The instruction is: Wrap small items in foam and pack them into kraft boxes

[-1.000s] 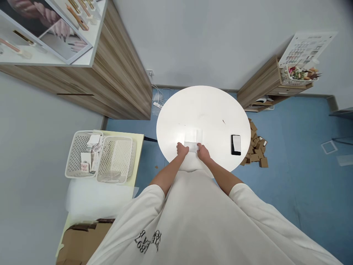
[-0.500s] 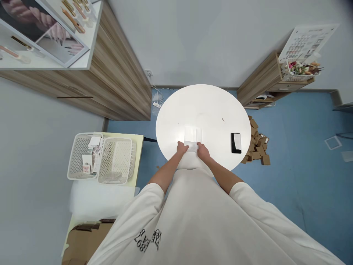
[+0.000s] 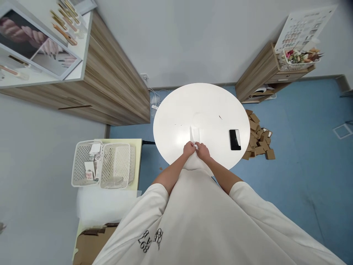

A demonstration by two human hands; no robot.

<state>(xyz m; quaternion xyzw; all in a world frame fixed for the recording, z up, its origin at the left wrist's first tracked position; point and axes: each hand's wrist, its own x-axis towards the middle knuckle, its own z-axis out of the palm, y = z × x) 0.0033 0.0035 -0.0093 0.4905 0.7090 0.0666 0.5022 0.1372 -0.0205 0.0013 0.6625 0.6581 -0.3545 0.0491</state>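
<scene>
1. The left hand [image 3: 189, 148] and right hand [image 3: 203, 151] pinched a thin, white, filmy strip [image 3: 195, 134] on the round, white, smooth table [image 3: 200, 99].
2. It pointed longways to 12 o'clock, both hands equally near.

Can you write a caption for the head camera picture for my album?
Two hands pinch white material over a round white table.

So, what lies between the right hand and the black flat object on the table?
Bare white tabletop lies between the right hand and the black object, in the head view.
</scene>
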